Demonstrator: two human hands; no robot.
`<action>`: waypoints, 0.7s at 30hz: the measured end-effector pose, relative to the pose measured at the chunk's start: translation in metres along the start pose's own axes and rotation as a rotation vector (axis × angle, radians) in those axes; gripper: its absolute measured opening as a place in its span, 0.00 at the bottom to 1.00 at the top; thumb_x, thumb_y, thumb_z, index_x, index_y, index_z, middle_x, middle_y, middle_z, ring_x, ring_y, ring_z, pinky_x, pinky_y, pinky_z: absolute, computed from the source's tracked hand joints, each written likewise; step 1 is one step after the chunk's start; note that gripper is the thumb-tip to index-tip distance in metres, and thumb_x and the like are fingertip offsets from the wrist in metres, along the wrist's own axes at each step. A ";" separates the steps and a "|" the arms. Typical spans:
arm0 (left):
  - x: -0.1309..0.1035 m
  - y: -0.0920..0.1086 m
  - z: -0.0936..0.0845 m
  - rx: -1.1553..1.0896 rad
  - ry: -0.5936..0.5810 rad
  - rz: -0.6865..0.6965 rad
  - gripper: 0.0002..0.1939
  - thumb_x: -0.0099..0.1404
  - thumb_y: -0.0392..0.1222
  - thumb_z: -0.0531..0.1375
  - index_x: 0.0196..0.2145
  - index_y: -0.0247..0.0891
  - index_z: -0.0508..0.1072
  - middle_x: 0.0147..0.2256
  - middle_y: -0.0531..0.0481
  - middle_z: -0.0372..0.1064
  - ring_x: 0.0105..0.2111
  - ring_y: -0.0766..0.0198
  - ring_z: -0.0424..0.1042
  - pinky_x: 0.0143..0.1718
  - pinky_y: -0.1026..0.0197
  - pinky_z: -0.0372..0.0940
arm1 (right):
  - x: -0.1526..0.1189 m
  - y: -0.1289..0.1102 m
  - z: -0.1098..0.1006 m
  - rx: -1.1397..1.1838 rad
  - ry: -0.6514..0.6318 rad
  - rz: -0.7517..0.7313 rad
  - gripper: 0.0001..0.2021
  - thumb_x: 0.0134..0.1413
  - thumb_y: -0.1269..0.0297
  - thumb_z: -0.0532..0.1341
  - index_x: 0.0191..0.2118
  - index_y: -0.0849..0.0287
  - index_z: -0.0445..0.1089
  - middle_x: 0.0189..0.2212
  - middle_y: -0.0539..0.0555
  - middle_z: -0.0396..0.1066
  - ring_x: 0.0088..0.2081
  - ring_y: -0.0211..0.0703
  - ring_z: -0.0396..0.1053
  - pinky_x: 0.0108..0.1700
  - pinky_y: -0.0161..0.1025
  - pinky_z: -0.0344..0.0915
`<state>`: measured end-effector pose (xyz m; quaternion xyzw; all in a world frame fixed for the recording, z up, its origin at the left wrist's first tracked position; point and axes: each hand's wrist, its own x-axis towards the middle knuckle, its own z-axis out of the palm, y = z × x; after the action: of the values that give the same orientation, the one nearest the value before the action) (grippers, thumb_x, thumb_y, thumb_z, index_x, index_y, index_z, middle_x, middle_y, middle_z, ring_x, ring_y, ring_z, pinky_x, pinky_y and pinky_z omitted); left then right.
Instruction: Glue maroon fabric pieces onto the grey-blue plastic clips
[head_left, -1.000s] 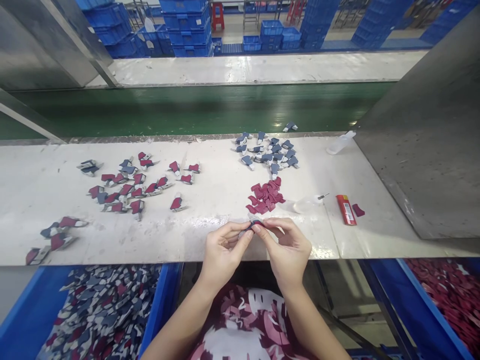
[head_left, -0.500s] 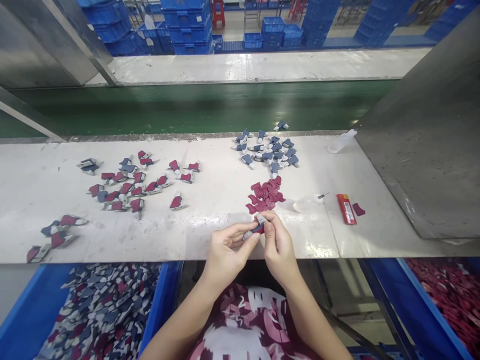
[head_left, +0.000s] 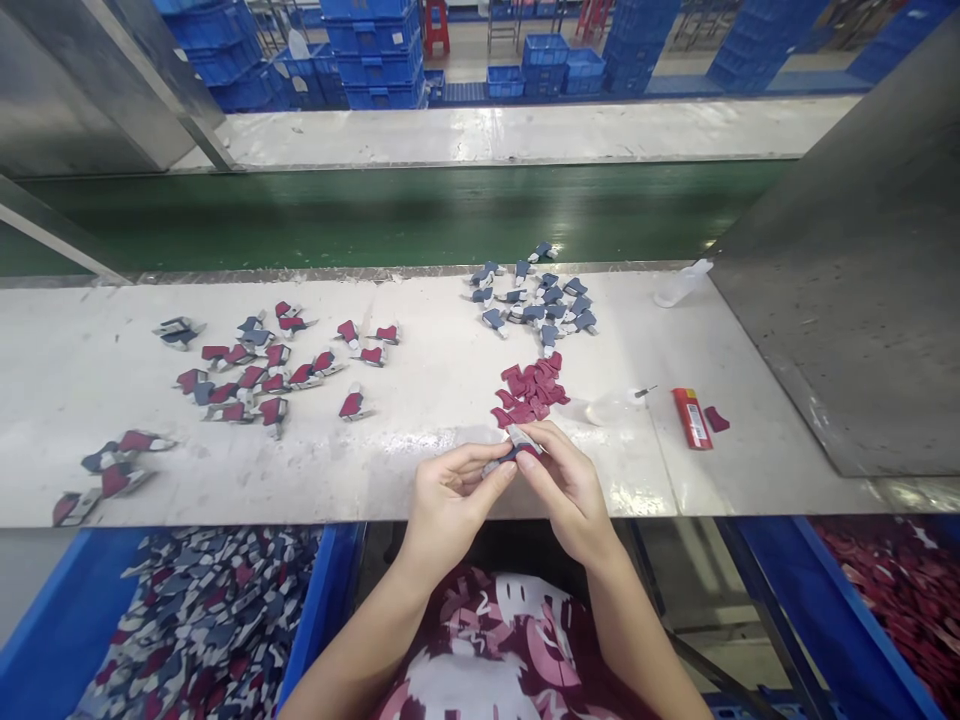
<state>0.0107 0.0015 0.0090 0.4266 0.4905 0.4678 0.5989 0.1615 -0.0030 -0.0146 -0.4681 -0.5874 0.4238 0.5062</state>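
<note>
Between both hands, over the near part of the white table [head_left: 420, 400], is a small grey, dark blue and red piece [head_left: 517, 450]. My left hand [head_left: 454, 500] pinches its left end, and my right hand [head_left: 566, 490] grips its right side. Just beyond the fingers lies a pile of red pieces [head_left: 532, 390]. Farther back is a group of blue and grey pieces [head_left: 551, 300]. To the left are scattered red, blue and grey pieces [head_left: 251, 378]. The fingertips partly hide the held piece.
Right of the red pile lie a clear bottle with a thin tip [head_left: 611, 408] and a red box [head_left: 691, 418]. A blue bin [head_left: 45, 610] of mixed pieces stands below left, another [head_left: 840, 610] with red pieces below right. Behind runs a green belt [head_left: 420, 215].
My right hand has shifted its grip, its thumb now lying across the piece, which has turned slightly. On the green belt's near edge, one blue and grey piece has moved left.
</note>
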 end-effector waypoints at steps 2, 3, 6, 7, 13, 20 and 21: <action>-0.001 0.001 0.000 -0.004 0.006 -0.003 0.10 0.57 0.40 0.71 0.38 0.36 0.83 0.39 0.45 0.82 0.41 0.54 0.81 0.47 0.57 0.77 | 0.000 0.000 0.002 -0.001 0.018 -0.011 0.11 0.66 0.62 0.57 0.50 0.52 0.71 0.43 0.55 0.69 0.46 0.45 0.69 0.48 0.41 0.67; -0.002 0.002 0.000 -0.006 0.008 -0.006 0.10 0.57 0.40 0.71 0.38 0.36 0.83 0.38 0.45 0.82 0.41 0.54 0.81 0.47 0.57 0.77 | 0.000 0.000 0.004 0.000 0.031 -0.014 0.10 0.65 0.62 0.57 0.49 0.52 0.72 0.43 0.54 0.70 0.46 0.44 0.69 0.47 0.41 0.67; -0.004 0.004 0.000 -0.016 0.006 -0.011 0.10 0.57 0.40 0.70 0.37 0.36 0.83 0.38 0.45 0.82 0.40 0.54 0.82 0.46 0.57 0.77 | -0.001 -0.001 0.006 0.019 0.062 -0.014 0.10 0.65 0.62 0.57 0.48 0.52 0.72 0.42 0.54 0.70 0.45 0.44 0.69 0.47 0.41 0.67; -0.004 0.004 0.000 -0.018 0.006 -0.010 0.09 0.57 0.40 0.70 0.37 0.36 0.83 0.38 0.45 0.82 0.40 0.54 0.82 0.46 0.58 0.77 | -0.001 -0.001 0.007 0.033 0.066 -0.012 0.09 0.65 0.62 0.57 0.48 0.51 0.72 0.42 0.53 0.69 0.45 0.44 0.68 0.47 0.41 0.66; -0.006 0.003 0.002 -0.005 -0.018 0.004 0.09 0.58 0.40 0.69 0.38 0.37 0.83 0.39 0.45 0.82 0.40 0.54 0.82 0.46 0.57 0.77 | -0.001 -0.001 0.012 0.134 0.120 0.034 0.08 0.63 0.60 0.59 0.44 0.53 0.73 0.40 0.52 0.70 0.44 0.44 0.69 0.46 0.40 0.67; -0.001 -0.001 -0.002 0.014 0.034 0.021 0.08 0.57 0.39 0.70 0.36 0.36 0.82 0.38 0.45 0.82 0.39 0.55 0.82 0.44 0.59 0.77 | -0.001 0.001 0.010 0.097 0.052 0.068 0.12 0.63 0.59 0.60 0.50 0.50 0.73 0.45 0.54 0.71 0.49 0.46 0.70 0.51 0.42 0.68; -0.001 -0.001 -0.003 0.016 0.045 0.020 0.08 0.57 0.39 0.70 0.36 0.36 0.82 0.37 0.45 0.82 0.38 0.55 0.82 0.43 0.60 0.77 | -0.001 0.001 0.009 0.068 0.030 0.055 0.13 0.63 0.59 0.61 0.52 0.50 0.72 0.47 0.54 0.71 0.50 0.46 0.69 0.51 0.43 0.68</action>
<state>0.0079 0.0007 0.0076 0.4256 0.5032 0.4792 0.5797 0.1525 -0.0036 -0.0171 -0.4728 -0.5518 0.4504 0.5188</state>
